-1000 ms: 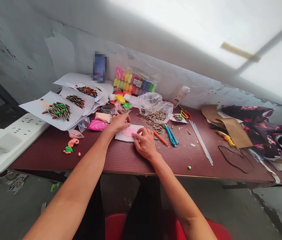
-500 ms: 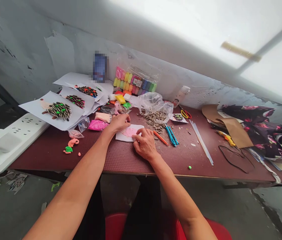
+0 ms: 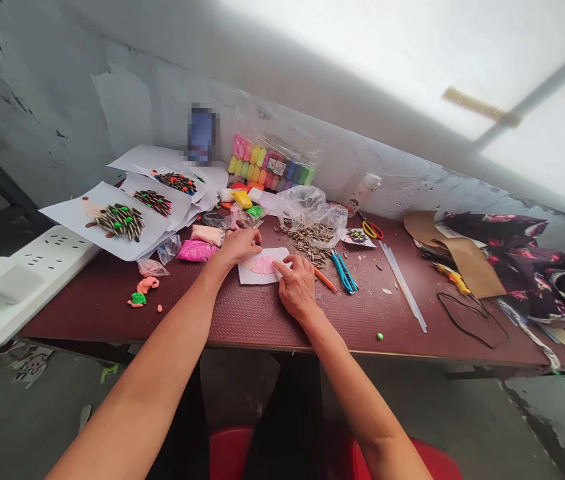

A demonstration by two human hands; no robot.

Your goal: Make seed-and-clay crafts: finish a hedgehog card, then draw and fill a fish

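Note:
A small white paper (image 3: 248,275) lies near the table's front edge, with a flat pink clay shape (image 3: 262,265) spread on it. My left hand (image 3: 241,245) rests at the paper's upper left edge, its fingers bent together; what they hold, if anything, is hidden. At the right edge of the paper, my right hand (image 3: 296,283) touches the pink clay with thumb and forefinger, the fingers curled close. Sunflower seeds (image 3: 312,237) are heaped just behind the right hand, partly in a clear plastic bag (image 3: 307,200).
An orange pencil (image 3: 325,280), a blue cutter (image 3: 345,272), scissors (image 3: 372,230) and clear sticks (image 3: 403,287) lie to the right. On the left are papers with seed hedgehogs (image 3: 121,222), pink clay packs (image 3: 197,251) and a power strip (image 3: 37,267).
The paper has shifted slightly to the right. My right hand has moved a little right and down, uncovering more of the pink clay. My left hand has hardly moved.

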